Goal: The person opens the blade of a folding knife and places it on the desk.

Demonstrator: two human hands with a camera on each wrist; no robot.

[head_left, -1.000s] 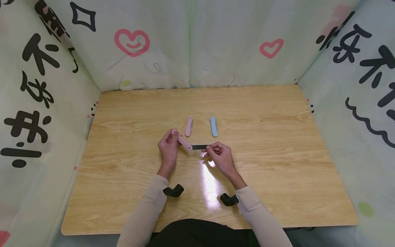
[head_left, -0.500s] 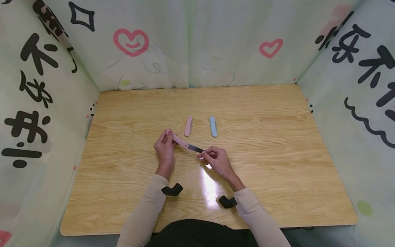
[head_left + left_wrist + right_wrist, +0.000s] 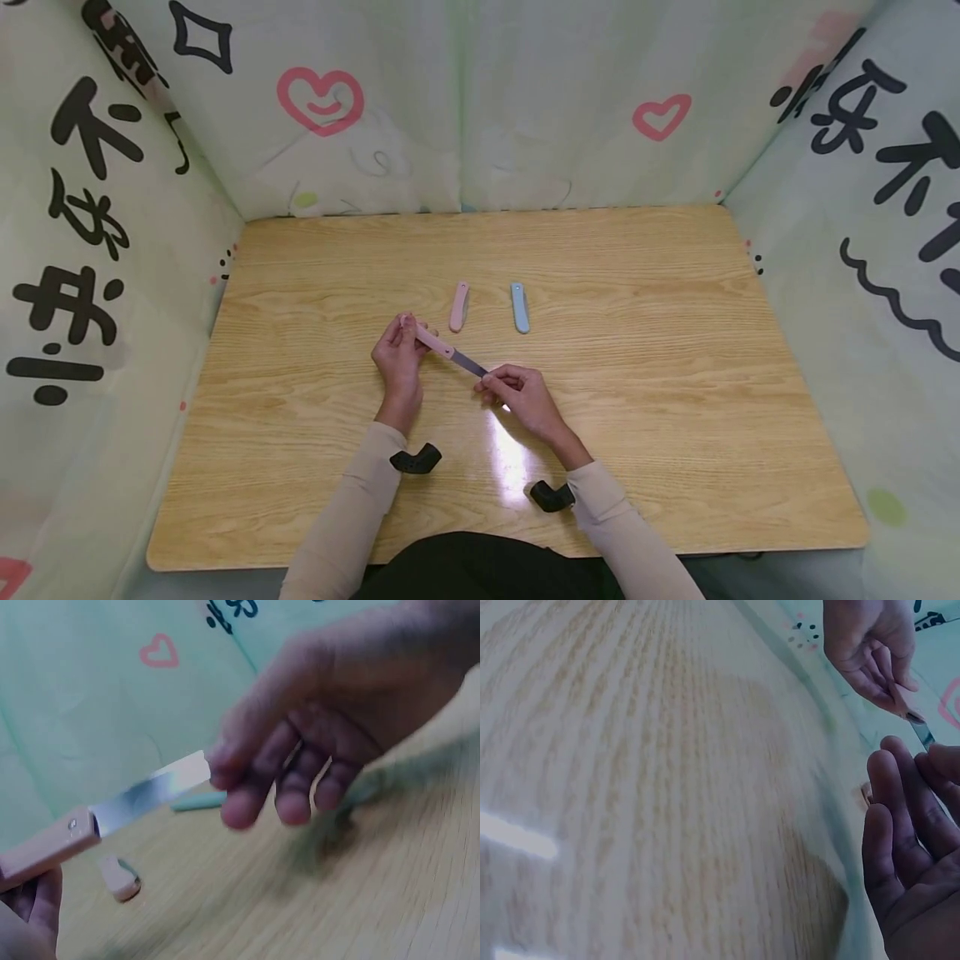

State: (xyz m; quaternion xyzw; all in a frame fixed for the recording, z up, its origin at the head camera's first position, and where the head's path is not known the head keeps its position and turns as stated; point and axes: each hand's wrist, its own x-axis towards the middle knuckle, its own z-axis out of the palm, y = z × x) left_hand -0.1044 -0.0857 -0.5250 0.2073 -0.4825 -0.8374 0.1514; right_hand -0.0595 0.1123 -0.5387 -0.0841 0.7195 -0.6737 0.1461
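A pink folding knife (image 3: 435, 342) is held above the table in the head view, with its blade (image 3: 150, 796) swung out nearly in line with the handle. My left hand (image 3: 399, 365) grips the far end of the handle. At the blade's tip, my right hand (image 3: 525, 400) pinches the metal between thumb and index finger. The right hand's other fingers (image 3: 295, 802) hang loosely bent in the left wrist view. Behind the hands, a folded pink knife (image 3: 459, 307) and a folded light-blue knife (image 3: 520, 308) lie side by side on the wood.
The wooden table (image 3: 675, 350) reaches back to a pale patterned curtain (image 3: 555, 108), which also encloses both sides. Black wrist devices (image 3: 417, 459) sit at both sleeves. A bright light reflection shows on the tabletop between the forearms.
The blade has come from an angle to nearly straight with the handle. Both hands have shifted slightly left, the right one also toward the body. The two folded knives stay put.
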